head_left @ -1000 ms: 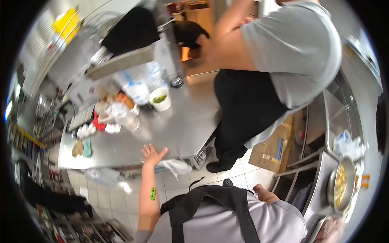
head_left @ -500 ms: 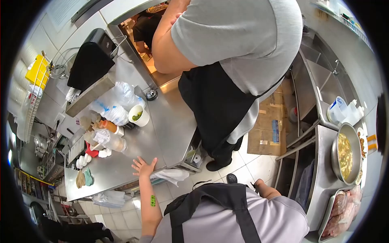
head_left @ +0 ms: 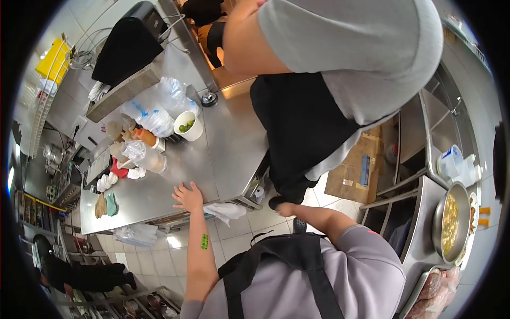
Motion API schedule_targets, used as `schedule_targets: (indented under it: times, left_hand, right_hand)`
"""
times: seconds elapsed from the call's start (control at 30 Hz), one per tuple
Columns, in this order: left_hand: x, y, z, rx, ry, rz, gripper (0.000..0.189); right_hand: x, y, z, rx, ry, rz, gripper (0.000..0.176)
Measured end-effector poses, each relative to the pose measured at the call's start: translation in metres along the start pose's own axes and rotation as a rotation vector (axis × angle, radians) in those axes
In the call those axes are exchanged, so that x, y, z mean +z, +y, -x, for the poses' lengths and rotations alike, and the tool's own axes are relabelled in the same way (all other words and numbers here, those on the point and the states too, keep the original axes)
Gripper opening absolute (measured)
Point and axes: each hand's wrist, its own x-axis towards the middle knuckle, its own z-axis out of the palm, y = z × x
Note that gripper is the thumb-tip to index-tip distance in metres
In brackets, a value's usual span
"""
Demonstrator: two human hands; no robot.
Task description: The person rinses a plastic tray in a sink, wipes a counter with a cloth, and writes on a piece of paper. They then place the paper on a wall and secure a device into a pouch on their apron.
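My left hand [head_left: 187,196] rests palm down at the front edge of the steel counter [head_left: 234,143], its fingers spread and nothing in it. My right hand [head_left: 285,209] is out in front of my body, above the floor near a person's dark shoe; its fingers are too small and partly hidden to read. On the counter beyond my left hand stand a white cup [head_left: 188,126] with green pieces in it, a plastic-wrapped container [head_left: 146,155] and an orange-filled bottle [head_left: 147,137].
A person in a grey shirt [head_left: 356,37] and black apron stands close ahead. At the right are a metal bowl of food [head_left: 450,223], a tray of raw meat [head_left: 435,292] and a sink unit. Flattened cardboard [head_left: 353,170] lies beyond the person's legs.
My right arm has stretched forward, bringing the hand into view over the floor. My left hand stays spread at the counter edge. The view has shifted, and the person ahead appears nearer.
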Motion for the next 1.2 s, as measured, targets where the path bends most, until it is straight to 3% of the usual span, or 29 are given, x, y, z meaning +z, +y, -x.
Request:
schedule_targets:
  times: [0.07,0.13,0.2,0.23,0.3,0.33,0.4,0.43,0.63,0.93,1.1,1.17,1.2]
  left_hand:
    - [0.000,0.002,0.002,-0.044,0.034,0.012,0.054]
    - [-0.006,0.010,0.007,-0.014,0.108,-0.023,0.050]
    - [-0.009,0.012,0.009,-0.026,0.117,-0.012,0.049]
    - [-0.009,0.011,0.007,-0.009,0.122,-0.024,0.048]
    - [-0.005,0.010,0.005,-0.021,0.167,-0.005,0.049]
    - [-0.005,0.007,0.005,0.000,0.201,0.000,0.049]
    - [-0.006,0.008,0.002,-0.027,0.204,0.023,0.049]
    - [-0.008,0.006,0.003,-0.013,0.198,0.040,0.050]
    - [-0.008,0.001,0.000,0.001,0.202,0.138,0.048]
    - [-0.007,0.001,-0.003,0.048,0.184,0.168,0.049]
    - [-0.005,-0.001,-0.003,0.080,0.194,0.167,0.048]
    - [-0.006,0.000,-0.001,0.072,0.200,0.158,0.048]
    - [-0.007,0.000,-0.001,0.097,0.200,0.156,0.048]
  right_hand:
    - [-0.030,-0.054,-0.050,-0.221,0.078,-0.137,0.043]
    - [-0.068,-0.116,-0.087,-0.273,-0.016,-0.258,0.057]
    - [-0.073,-0.155,-0.115,-0.299,0.195,-0.300,0.060]
    - [-0.085,-0.169,-0.126,-0.315,0.174,-0.275,0.060]
    - [-0.100,-0.198,-0.143,0.068,-0.011,-0.302,0.063]
    - [-0.100,-0.204,-0.153,0.051,-0.038,-0.281,0.063]
    - [-0.094,-0.210,-0.169,-0.096,0.094,-0.311,0.066]
    - [-0.052,-0.182,-0.216,-0.227,0.033,-0.696,0.067]
    - [-0.074,-0.205,-0.211,-0.055,0.012,-0.972,0.064]
    - [-0.070,-0.209,-0.197,0.030,0.009,-1.271,0.059]
    - [-0.080,-0.212,-0.196,0.026,0.045,-1.325,0.057]
    - [-0.086,-0.210,-0.191,0.077,0.018,-0.864,0.056]
    - [-0.060,-0.189,-0.213,0.087,0.026,-0.746,0.055]
